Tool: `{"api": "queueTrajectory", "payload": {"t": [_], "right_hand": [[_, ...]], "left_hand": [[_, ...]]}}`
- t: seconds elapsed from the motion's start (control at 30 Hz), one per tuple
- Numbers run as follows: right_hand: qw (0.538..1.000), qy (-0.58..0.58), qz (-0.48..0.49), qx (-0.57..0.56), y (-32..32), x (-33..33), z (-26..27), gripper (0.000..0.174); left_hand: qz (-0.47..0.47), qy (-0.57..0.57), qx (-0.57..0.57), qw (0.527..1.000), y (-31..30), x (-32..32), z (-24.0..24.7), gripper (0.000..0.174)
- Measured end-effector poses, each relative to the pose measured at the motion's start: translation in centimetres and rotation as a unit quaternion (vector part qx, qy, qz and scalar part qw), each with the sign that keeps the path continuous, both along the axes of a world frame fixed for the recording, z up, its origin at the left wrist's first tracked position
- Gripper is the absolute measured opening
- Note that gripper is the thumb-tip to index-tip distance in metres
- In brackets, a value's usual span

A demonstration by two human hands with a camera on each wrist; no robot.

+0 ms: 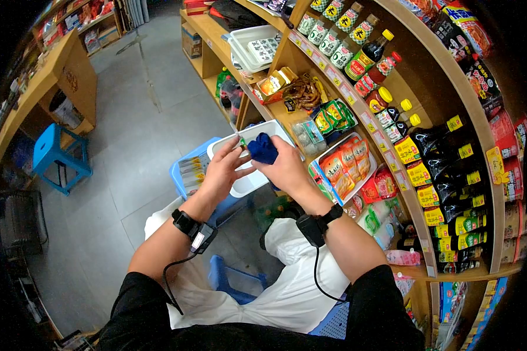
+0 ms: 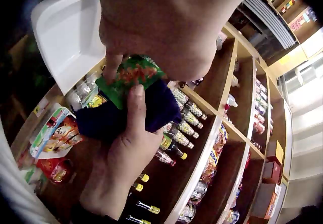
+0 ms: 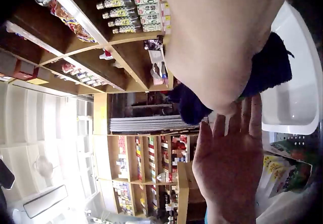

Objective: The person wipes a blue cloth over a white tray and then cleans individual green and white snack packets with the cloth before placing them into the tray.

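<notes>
My left hand (image 1: 231, 161) and right hand (image 1: 280, 165) meet over a white plastic tray (image 1: 247, 182) in front of me. The right hand grips a dark blue cloth (image 1: 263, 148), bunched around a small green snack packet (image 2: 132, 74). My right thumb (image 2: 135, 110) presses on the cloth and packet. Fingers of the left hand (image 2: 110, 67) pinch the packet's upper edge. In the right wrist view the blue cloth (image 3: 272, 68) bulges under my right palm, with the left hand (image 3: 229, 163) just below it and the tray (image 3: 298, 100) behind.
The tray rests on a blue stool (image 1: 178, 175) beside several pale packets (image 1: 192, 168). Wooden shelves to the right carry sauce bottles (image 1: 445, 152) and a tray of orange packets (image 1: 346, 162). Another blue stool (image 1: 55, 153) stands on the grey floor at left.
</notes>
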State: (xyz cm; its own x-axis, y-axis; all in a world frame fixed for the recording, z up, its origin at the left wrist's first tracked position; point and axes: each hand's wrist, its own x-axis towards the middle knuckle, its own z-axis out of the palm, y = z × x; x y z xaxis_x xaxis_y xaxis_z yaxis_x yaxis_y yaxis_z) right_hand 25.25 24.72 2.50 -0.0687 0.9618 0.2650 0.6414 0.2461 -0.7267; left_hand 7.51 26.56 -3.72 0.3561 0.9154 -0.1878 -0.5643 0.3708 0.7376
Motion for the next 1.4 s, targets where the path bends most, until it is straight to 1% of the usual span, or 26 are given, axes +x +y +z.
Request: {"api": "queueTrajectory", "payload": {"t": [0.07, 0.1, 0.17, 0.2, 0.27, 0.3, 0.37, 0.4, 0.47, 0.5, 0.57, 0.6, 0.67, 0.7, 0.73, 0.8, 0.83, 0.93, 0.97, 1.0, 1.07, 1.13, 1.2, 1.27, 1.33, 1.4], "right_hand": [[1.000, -0.013, 0.006, -0.013, -0.2, -0.4, -0.2, 0.040], [1.000, -0.010, 0.024, -0.014, -0.3, -0.4, -0.3, 0.040], [0.999, -0.003, 0.047, -0.017, -0.3, -0.6, -0.5, 0.039], [0.999, -0.002, 0.047, -0.017, -0.3, -0.6, -0.6, 0.039], [0.993, -0.011, 0.090, 0.076, -0.2, -0.5, -0.8, 0.039], [0.993, -0.010, 0.090, 0.075, -0.3, -0.5, -0.8, 0.039], [0.987, -0.041, 0.140, 0.071, -0.6, -0.5, -0.8, 0.039], [0.987, -0.040, 0.140, 0.071, -0.8, -0.5, -0.7, 0.039], [0.980, -0.064, 0.175, 0.067, -0.9, -0.5, -0.5, 0.037], [0.980, -0.064, 0.175, 0.066, -0.9, -0.5, -0.6, 0.037], [0.985, -0.067, 0.136, 0.079, -0.8, -0.4, -0.6, 0.038], [0.985, -0.073, 0.127, 0.091, -0.6, -0.1, -0.6, 0.038], [0.989, -0.081, 0.098, 0.070, -0.1, 0.5, -0.7, 0.033], [0.991, -0.076, 0.086, 0.073, 0.1, 0.9, -1.0, 0.036], [0.988, -0.064, 0.071, 0.119, 0.4, 1.1, -1.3, 0.037], [0.996, -0.048, 0.002, 0.074, 0.7, 1.7, -1.3, 0.038], [0.998, -0.021, -0.006, 0.052, 0.7, 1.8, -1.3, 0.039], [0.997, -0.034, -0.007, 0.075, 0.5, 1.5, -1.3, 0.037], [0.999, -0.027, 0.001, 0.041, 0.5, 1.5, -1.1, 0.038], [0.999, -0.007, 0.014, 0.045, 0.2, 1.0, -1.2, 0.038], [0.999, -0.011, 0.020, 0.033, 0.0, 0.6, -0.9, 0.038], [0.997, -0.015, 0.044, 0.055, 0.0, -0.1, -1.3, 0.038], [0.997, -0.022, 0.045, 0.060, 0.3, -0.1, -1.2, 0.036], [0.998, -0.025, 0.050, 0.042, 0.0, -0.2, -1.1, 0.036], [0.998, -0.021, 0.033, 0.056, 0.1, -0.1, -1.0, 0.035], [0.998, -0.019, 0.017, 0.066, 0.3, 0.2, -1.1, 0.035]], "left_hand": [[-0.005, -0.051, 0.003, 0.999, 0.2, -0.1, -0.5, 0.042], [-0.005, -0.051, 0.003, 0.999, 0.3, -0.2, -0.5, 0.042], [-0.012, -0.066, -0.025, 0.997, 0.3, -0.5, -0.4, 0.033], [-0.012, -0.065, -0.025, 0.997, 0.2, -0.5, -0.2, 0.033], [-0.012, -0.088, -0.030, 0.996, 0.0, -0.6, 0.3, 0.030], [-0.012, -0.087, -0.030, 0.996, 0.2, -0.7, 0.0, 0.030], [0.002, -0.108, -0.046, 0.993, 0.7, -0.6, -0.9, 0.032], [0.001, -0.107, -0.047, 0.993, 0.6, -0.6, -0.6, 0.032], [0.002, -0.121, -0.055, 0.991, 0.5, -0.5, 0.1, 0.031], [0.002, -0.121, -0.056, 0.991, 0.5, -0.4, 0.1, 0.031], [0.027, -0.105, -0.017, 0.994, 0.5, -0.3, 0.2, 0.031], [0.027, -0.104, -0.020, 0.994, 0.6, -0.3, 0.3, 0.031], [0.011, -0.014, 0.011, 1.000, 0.5, -0.6, 0.2, 0.034], [0.013, -0.005, 0.016, 1.000, 0.3, -0.6, 0.5, 0.036], [0.010, -0.016, 0.009, 1.000, 0.4, -0.6, 0.4, 0.037], [0.002, 0.008, 0.029, 1.000, 0.6, -0.6, -0.2, 0.038], [-0.017, 0.031, 0.035, 0.999, 0.5, -0.6, -0.2, 0.038], [-0.027, 0.057, 0.032, 0.997, 0.2, -0.4, 0.1, 0.040], [-0.035, 0.045, 0.029, 0.998, 0.3, -0.4, -0.2, 0.041], [-0.032, 0.068, 0.034, 0.997, -0.3, -0.2, 0.6, 0.041], [-0.036, 0.081, 0.041, 0.995, -0.2, -0.1, -0.3, 0.041], [-0.053, 0.074, 0.035, 0.995, -0.7, 0.2, -0.1, 0.040], [-0.054, 0.069, 0.042, 0.995, 0.1, 0.3, -1.1, 0.039], [-0.081, 0.099, 0.028, 0.991, -0.3, 0.3, -1.4, 0.039], [-0.098, 0.100, 0.043, 0.989, -0.8, 0.2, -0.7, 0.039], [-0.167, 0.132, 0.042, 0.976, -0.6, 0.1, -1.3, 0.041]]}}
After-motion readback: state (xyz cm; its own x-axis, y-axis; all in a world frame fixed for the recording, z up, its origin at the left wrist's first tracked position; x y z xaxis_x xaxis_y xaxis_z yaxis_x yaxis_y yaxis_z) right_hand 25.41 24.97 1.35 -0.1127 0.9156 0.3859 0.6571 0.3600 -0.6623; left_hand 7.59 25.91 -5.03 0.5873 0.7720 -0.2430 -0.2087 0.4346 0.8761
